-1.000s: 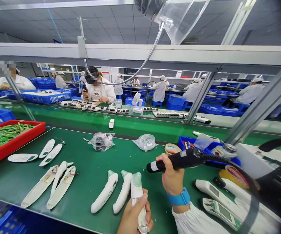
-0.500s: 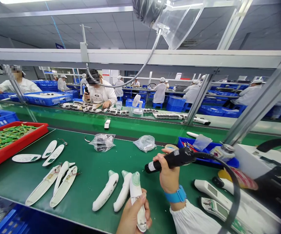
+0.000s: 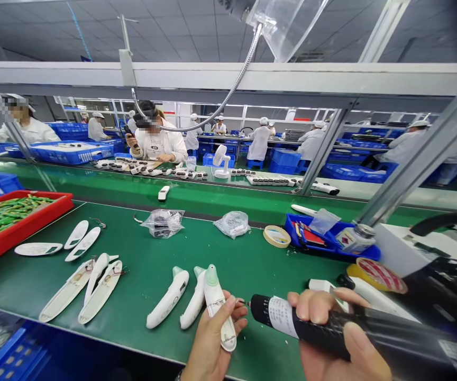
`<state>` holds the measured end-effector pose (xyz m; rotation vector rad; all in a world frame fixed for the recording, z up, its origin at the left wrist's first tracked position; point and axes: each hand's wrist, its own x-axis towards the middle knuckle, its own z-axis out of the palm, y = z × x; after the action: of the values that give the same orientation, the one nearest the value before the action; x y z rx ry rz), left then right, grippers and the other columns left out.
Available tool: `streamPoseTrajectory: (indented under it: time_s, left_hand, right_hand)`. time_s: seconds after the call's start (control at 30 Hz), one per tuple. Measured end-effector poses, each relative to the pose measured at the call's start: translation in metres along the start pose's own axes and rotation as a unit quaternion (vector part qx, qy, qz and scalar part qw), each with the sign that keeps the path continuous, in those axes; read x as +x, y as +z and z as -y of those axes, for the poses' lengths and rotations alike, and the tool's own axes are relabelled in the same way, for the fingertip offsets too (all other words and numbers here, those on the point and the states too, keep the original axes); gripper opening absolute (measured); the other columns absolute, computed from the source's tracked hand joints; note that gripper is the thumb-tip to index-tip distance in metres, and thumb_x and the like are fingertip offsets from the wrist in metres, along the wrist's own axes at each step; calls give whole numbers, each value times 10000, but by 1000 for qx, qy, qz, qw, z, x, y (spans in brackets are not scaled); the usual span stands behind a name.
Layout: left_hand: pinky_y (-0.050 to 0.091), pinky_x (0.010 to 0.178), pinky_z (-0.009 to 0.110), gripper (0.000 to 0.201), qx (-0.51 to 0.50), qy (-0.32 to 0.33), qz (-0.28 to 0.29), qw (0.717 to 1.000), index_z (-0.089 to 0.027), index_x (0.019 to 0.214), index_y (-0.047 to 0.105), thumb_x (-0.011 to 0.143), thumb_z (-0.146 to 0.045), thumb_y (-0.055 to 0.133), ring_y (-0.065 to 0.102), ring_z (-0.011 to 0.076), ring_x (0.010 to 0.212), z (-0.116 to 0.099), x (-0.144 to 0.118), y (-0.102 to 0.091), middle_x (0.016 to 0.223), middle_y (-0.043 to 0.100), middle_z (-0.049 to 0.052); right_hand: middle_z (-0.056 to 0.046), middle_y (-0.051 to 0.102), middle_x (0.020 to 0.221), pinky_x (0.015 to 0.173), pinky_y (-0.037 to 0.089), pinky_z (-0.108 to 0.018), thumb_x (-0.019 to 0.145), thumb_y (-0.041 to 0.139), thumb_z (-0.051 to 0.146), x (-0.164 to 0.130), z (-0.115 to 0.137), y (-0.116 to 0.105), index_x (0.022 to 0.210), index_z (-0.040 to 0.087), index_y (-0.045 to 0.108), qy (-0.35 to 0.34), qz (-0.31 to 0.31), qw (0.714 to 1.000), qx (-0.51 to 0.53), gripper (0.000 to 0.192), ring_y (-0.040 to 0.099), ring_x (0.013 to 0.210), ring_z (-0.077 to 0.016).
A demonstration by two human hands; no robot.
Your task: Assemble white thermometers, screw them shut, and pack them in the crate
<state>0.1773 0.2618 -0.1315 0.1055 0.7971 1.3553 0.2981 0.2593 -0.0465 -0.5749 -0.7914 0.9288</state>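
My left hand (image 3: 208, 346) is closed around a white ear thermometer (image 3: 213, 292) with a pale green tip, its long recess facing up. My right hand (image 3: 319, 307) grips a black electric screwdriver (image 3: 262, 311), which lies nearly level and points left. The thin bit reaches the left fingertips beside the thermometer; whether a screw sits there is too small to tell. Just left of the held thermometer lie a second thermometer (image 3: 189, 313), partly covered by it, and a third thermometer (image 3: 167, 300).
White shell halves (image 3: 67, 291) with wires lie at the left, near a red tray (image 3: 60, 211) of green parts. Two plastic bags (image 3: 232, 224), a tape roll (image 3: 276, 236) and a blue bin (image 3: 292, 230) line the back. Another person (image 3: 159, 143) sits opposite.
The screwdriver has swung down and closer, from upright-handed above the bench to level with its bit at my left fingertips. My left hand still holds the same thermometer.
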Motion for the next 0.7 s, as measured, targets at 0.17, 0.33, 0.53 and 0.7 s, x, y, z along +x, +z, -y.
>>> streamPoseTrajectory:
  time_s: [0.17,0.33,0.53,0.7]
  left_hand:
    - [528,595,211,286,5,10,-4,1000,-138,974,503,751,-84,673,643,118,636,-1,-1,4,749,673,57]
    - [516,557,203,365,13,4,-17,1000,-136,1031,480,728,-30,655,629,114,590,-4,-2,4,716,660,47]
    - [499,534,189,334,35,3,-2,999,-132,953,503,693,-71,704,600,97,560,-6,-2,2,683,636,24]
    - [493,549,195,362,77,17,28,997,-138,937,502,676,-159,751,589,91,573,-6,0,0,676,624,6]
  right_hand:
    - [66,561,521,617,469,-303,656,731,412,-5,-1,-3,803,256,584,2,-3,1000,7,260,516,506,-114]
    - [57,561,540,584,459,-305,685,716,387,-9,-4,-4,821,254,599,0,0,1000,20,223,494,505,-107]
    - [55,549,528,514,438,-282,663,727,407,-8,0,-4,798,252,585,0,-17,1000,12,250,481,498,-115]
    - [60,549,526,587,470,-296,657,735,405,-6,-2,-6,821,252,586,6,-16,1000,5,270,494,508,-112]
